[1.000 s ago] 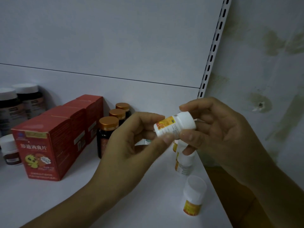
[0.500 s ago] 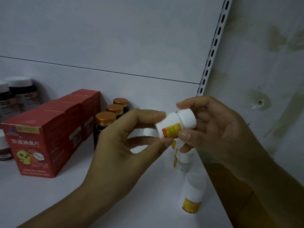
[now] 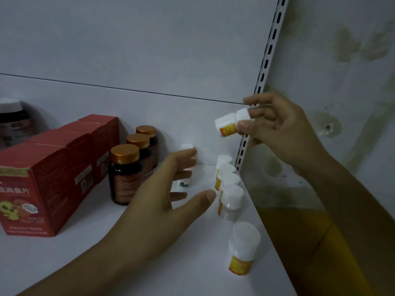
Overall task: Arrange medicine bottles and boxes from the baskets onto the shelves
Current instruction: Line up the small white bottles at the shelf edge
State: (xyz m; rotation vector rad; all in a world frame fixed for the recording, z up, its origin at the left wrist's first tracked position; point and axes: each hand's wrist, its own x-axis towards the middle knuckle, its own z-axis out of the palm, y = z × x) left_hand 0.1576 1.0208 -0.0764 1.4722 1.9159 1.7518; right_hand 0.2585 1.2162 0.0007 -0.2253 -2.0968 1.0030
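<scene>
The left hand (image 3: 171, 195) has let go of the small white plastic bottle with an orange label (image 3: 227, 124) that both hands shared a moment ago, and has dropped low over the white shelf (image 3: 85, 263). Its fingers (image 3: 186, 159) are spread and straight, holding nothing. They reach toward a lone white bottle (image 3: 188, 147) near the back panel, partly hidden behind them; whether they touch it I cannot tell. The right hand (image 3: 277, 129) now carries the orange-labelled bottle alone, thumb and fingers pinched round its cap end. The bottle is tilted on its side in the air above the row of matching white bottles (image 3: 232, 199) lined along the shelf's right edge. To the left stand dark brown bottles with gold caps (image 3: 125, 174) and red cardboard boxes (image 3: 42, 180). To my eye the looking-over is done and placing comes next — the held bottle probably belongs with that row, and the left hand may be shifting the stray one to make room.
</scene>
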